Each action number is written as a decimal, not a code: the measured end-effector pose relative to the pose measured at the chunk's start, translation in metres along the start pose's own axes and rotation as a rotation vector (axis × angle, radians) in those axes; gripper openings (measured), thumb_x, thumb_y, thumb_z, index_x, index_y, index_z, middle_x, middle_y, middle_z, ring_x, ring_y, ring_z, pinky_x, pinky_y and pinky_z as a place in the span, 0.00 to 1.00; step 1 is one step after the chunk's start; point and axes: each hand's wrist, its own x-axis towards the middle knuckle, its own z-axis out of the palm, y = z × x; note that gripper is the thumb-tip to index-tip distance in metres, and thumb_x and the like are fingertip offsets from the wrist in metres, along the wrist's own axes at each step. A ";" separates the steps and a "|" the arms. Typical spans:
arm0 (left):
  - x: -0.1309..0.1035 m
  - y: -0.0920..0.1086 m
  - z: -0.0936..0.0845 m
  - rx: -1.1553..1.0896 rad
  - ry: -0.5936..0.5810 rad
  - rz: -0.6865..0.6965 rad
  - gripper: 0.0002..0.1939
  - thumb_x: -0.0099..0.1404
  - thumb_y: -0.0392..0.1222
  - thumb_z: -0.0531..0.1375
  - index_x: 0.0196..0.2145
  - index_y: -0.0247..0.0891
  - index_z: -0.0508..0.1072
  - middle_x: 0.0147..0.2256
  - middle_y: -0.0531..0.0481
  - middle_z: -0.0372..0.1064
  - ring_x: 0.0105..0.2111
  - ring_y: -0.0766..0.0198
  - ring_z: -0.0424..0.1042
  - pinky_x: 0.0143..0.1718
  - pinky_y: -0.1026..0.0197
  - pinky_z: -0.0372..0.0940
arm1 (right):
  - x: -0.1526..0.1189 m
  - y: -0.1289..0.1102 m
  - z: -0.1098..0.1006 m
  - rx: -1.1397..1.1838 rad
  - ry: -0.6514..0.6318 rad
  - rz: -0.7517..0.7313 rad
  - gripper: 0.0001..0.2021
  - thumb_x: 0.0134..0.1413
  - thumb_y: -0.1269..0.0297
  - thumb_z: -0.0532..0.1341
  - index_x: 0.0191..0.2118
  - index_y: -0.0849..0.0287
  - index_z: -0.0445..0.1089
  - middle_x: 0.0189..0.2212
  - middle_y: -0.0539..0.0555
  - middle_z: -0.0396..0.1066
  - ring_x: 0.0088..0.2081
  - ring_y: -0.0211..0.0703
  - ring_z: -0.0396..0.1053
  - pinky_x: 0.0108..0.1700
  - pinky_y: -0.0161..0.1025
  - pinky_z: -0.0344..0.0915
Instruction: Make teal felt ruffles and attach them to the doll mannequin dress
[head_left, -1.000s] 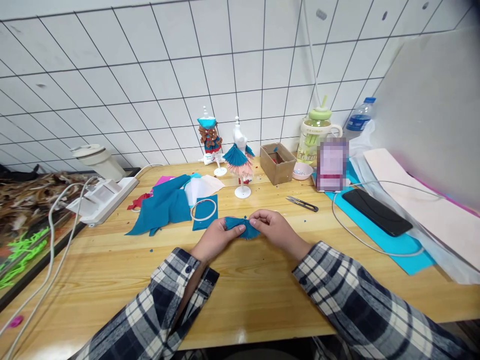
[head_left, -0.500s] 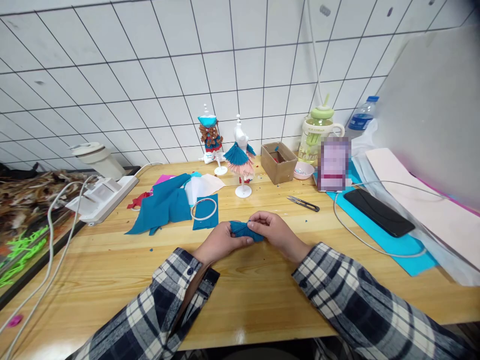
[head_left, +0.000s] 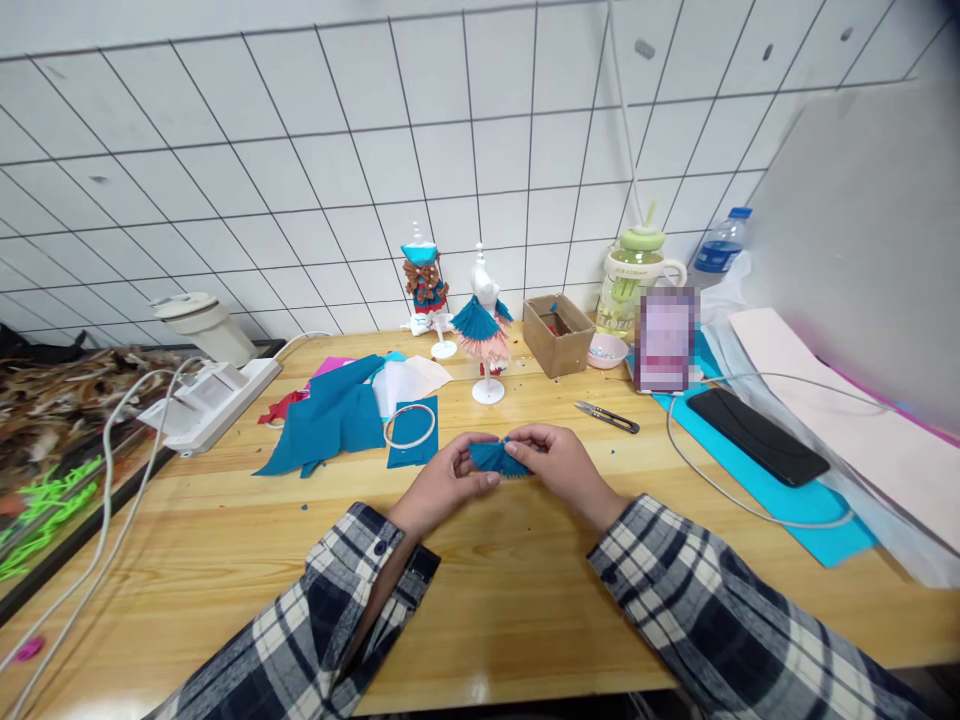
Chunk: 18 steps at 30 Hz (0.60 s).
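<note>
Between my hands is a small piece of teal pleated crepe paper (head_left: 491, 459), fanned out along its lower edge. My left hand (head_left: 448, 480) curls round its left end, with the thumb below and the fingers behind. At the upper right of the piece, my right hand (head_left: 551, 460) pinches it between thumb and fingers. Just beyond my left hand, a pale ring (head_left: 409, 426) lies on a teal paper rectangle (head_left: 405, 459). Behind my hands stands a small white dress form (head_left: 486, 290) in a teal and pink pleated paper dress.
Teal sheets (head_left: 330, 415) lie at the left, near a power strip (head_left: 225, 405). Thread snips (head_left: 607, 416) sit right of my hands. Further back are a cardboard box (head_left: 559, 345), a second dressed form (head_left: 426, 290) and a jug (head_left: 637, 285). A black phone (head_left: 757, 435) lies at the right.
My left thumb and fingers have spread a little, showing more of the pleated paper. My right hand keeps its pinch. The whole view has tilted slightly upward.
</note>
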 end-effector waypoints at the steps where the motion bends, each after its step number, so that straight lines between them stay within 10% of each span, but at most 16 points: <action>1: 0.000 0.000 0.000 0.022 0.006 -0.020 0.22 0.50 0.43 0.69 0.43 0.36 0.72 0.37 0.46 0.75 0.37 0.58 0.73 0.39 0.59 0.65 | 0.000 0.000 0.001 -0.032 -0.001 -0.029 0.13 0.42 0.56 0.67 0.32 0.60 0.76 0.28 0.53 0.76 0.31 0.42 0.71 0.34 0.40 0.67; 12: -0.003 -0.002 0.004 0.243 0.085 0.034 0.13 0.53 0.48 0.66 0.32 0.35 0.75 0.28 0.50 0.73 0.29 0.61 0.68 0.33 0.61 0.61 | -0.003 0.008 0.003 0.213 -0.115 0.226 0.22 0.36 0.53 0.71 0.39 0.60 0.76 0.33 0.55 0.77 0.31 0.42 0.72 0.26 0.35 0.67; 18: -0.012 -0.004 0.003 0.480 0.109 0.064 0.06 0.55 0.42 0.62 0.28 0.36 0.74 0.23 0.54 0.65 0.25 0.66 0.61 0.27 0.64 0.54 | -0.002 0.004 0.000 0.039 -0.076 0.052 0.12 0.39 0.57 0.69 0.32 0.57 0.77 0.32 0.55 0.77 0.37 0.48 0.73 0.40 0.45 0.68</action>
